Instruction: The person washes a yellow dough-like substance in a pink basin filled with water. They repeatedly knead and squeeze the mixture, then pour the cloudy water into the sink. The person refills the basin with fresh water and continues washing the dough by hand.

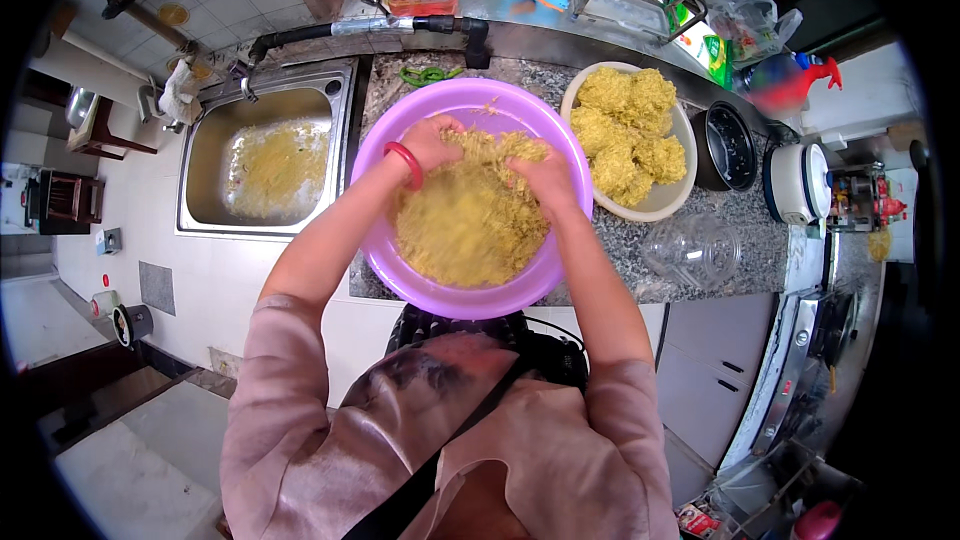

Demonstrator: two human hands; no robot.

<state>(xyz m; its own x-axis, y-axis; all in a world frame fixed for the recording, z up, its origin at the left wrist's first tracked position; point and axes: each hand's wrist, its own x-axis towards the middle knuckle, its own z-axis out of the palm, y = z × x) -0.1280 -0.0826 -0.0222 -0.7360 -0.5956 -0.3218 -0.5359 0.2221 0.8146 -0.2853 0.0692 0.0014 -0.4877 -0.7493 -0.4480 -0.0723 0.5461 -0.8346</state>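
Note:
A wide purple basin (376, 240) stands on the counter before me, with a heap of moist yellow shreds (465, 240) in it. My left hand (434, 144), a red bangle at its wrist, is at the basin's far left side with fingers curled into the shreds. Opposite it, my right hand (543, 180) closes on shreds at the right side. A loose clump spans the gap between both hands, above the blurred heap. Most of my fingertips are hidden in the yellow mass.
Right of the basin, a cream bowl (570, 105) holds several yellow balls of shreds. Beyond it are a black pot (727, 145), a clear plastic container (692, 252) and a white cooker (800, 183). A steel sink (205, 165) with yellow scraps lies left; green peppers (430, 75) lie behind.

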